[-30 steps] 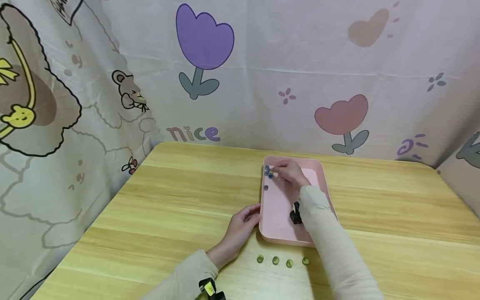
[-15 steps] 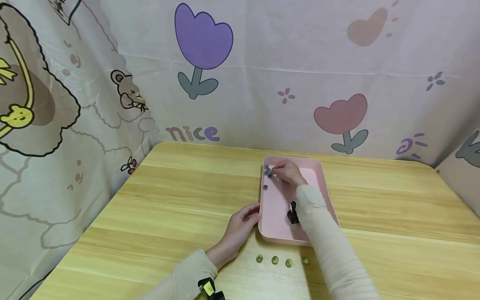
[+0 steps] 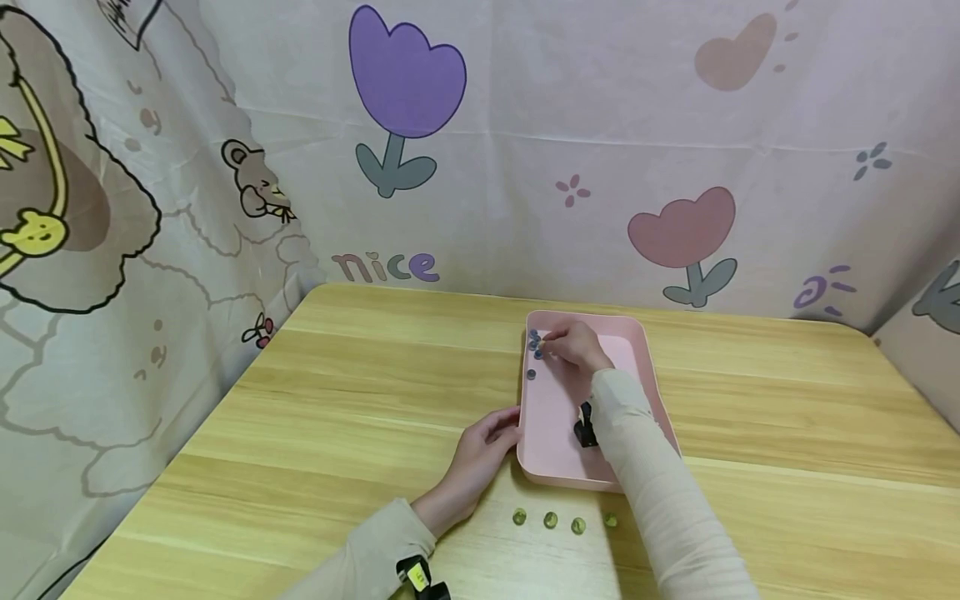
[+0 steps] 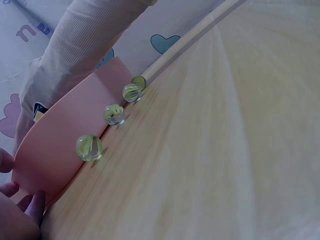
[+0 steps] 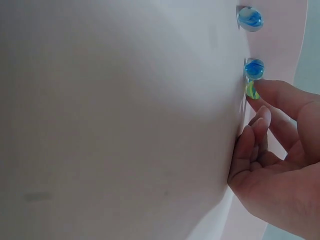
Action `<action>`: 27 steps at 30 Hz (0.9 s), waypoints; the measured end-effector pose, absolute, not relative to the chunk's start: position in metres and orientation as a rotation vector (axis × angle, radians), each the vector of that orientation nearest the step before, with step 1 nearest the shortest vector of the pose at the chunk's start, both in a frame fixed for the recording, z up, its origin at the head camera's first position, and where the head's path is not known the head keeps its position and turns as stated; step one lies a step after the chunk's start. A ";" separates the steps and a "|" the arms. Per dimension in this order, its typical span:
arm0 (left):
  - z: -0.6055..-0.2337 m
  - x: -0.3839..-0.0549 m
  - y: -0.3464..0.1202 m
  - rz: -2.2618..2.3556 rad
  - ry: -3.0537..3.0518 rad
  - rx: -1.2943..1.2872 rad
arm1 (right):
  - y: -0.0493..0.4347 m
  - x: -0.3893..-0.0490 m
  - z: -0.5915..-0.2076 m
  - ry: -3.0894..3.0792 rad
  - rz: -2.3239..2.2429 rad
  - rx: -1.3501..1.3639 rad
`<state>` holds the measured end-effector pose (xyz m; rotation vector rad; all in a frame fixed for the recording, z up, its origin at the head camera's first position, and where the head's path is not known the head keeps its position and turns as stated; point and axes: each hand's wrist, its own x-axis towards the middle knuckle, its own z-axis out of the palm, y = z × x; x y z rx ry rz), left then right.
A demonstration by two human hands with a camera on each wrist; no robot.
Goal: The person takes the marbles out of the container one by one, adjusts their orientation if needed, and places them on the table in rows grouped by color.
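My right hand [image 3: 577,346] reaches into the far left corner of a pink tray [image 3: 555,454]. Its thumb and index finger pinch a yellow-green marble [image 5: 252,90], while the other fingers lie curled against the tray. Right beside the pinched marble is a blue marble [image 5: 254,69]; several blue marbles [image 3: 533,345] cluster in that corner. A separate blue marble [image 3: 531,375] sits nearer along the left wall. My left hand [image 3: 477,458] rests on the table, its relaxed fingers [image 4: 35,206] touching the tray's outer left side.
Several clear marbles with yellow-green swirls [image 4: 89,148] lie in a row on the wooden table [image 3: 330,433], just in front of the tray's near wall. A printed cloth [image 3: 510,225] hangs behind the table's back edge and along the left side.
My right forearm has shifted slightly left, with the fingertips staying beside the blue marbles. My left hand and the row of yellow-green marbles look unmoved.
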<state>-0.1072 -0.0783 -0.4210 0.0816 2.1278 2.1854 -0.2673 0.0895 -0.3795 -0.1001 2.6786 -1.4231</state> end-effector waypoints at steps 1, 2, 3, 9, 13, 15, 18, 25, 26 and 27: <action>-0.421 -0.107 -0.078 2.184 2.129 0.080 | 0.089 -0.267 -0.379 2.674 -1.424 -0.096; -0.421 -0.107 -0.079 2.181 2.129 0.077 | 0.089 -0.267 -0.379 2.666 -1.426 -0.091; -0.421 -0.107 -0.079 2.179 2.129 0.075 | 0.089 -0.267 -0.379 2.658 -1.426 -0.086; -0.420 -0.106 -0.078 2.191 2.117 0.083 | 0.092 -0.265 -0.378 2.660 -1.360 -0.108; -0.419 -0.105 -0.078 2.197 2.120 0.095 | 0.094 -0.266 -0.378 2.653 -1.353 -0.130; -0.419 -0.105 -0.078 2.201 2.119 0.099 | 0.095 -0.266 -0.378 2.655 -1.349 -0.141; -0.420 -0.105 -0.078 2.206 2.117 0.103 | 0.095 -0.266 -0.378 2.662 -1.344 -0.156; -0.419 -0.104 -0.078 2.213 2.100 0.107 | 0.094 -0.266 -0.378 2.658 -1.375 -0.152; -0.419 -0.104 -0.078 2.212 2.098 0.102 | 0.094 -0.266 -0.378 2.653 -1.379 -0.146; -0.419 -0.104 -0.078 2.211 2.100 0.102 | 0.094 -0.266 -0.378 2.651 -1.384 -0.144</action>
